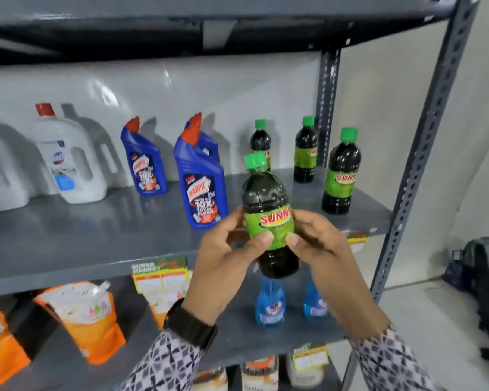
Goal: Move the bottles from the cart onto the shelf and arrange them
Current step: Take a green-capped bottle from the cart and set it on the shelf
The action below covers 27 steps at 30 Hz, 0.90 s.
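Patterned sleeves [170,362] lead up to the two hands: the left hand [223,266] and the right hand [322,249] share a grip on a green-capped bottle [267,218] of dark liquid, thumbs and fingers pinching its green "SUNNY" label from either side. It is held upright in the air just in front of the grey shelf [96,230], not touching the board. On that shelf stand three matching bottles [340,170] at the right, two blue toilet-cleaner bottles [201,179] in the middle and white jugs [68,153] at the left.
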Available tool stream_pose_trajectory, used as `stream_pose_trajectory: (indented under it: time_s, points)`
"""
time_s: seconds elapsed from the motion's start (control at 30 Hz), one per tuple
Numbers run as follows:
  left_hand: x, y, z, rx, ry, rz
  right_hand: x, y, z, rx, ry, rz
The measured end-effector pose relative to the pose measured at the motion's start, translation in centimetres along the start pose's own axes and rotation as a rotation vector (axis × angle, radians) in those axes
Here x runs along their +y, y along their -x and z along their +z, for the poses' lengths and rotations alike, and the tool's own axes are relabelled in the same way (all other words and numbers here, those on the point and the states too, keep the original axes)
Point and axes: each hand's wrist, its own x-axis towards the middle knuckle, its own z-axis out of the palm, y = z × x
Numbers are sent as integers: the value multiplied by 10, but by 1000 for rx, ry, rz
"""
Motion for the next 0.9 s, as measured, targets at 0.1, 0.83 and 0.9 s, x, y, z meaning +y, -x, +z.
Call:
stream_pose_trajectory:
  time_s: [0.1, 0.83, 0.9]
  points:
    - [3, -57, 24, 91, -49, 58, 4, -57, -11, 91, 114, -73]
    - [-15, -117, 52, 126, -284, 30, 31, -117, -22, 207, 345, 15]
    - [-10, -89, 40, 129, -299, 39, 22, -94, -14, 293, 411, -159]
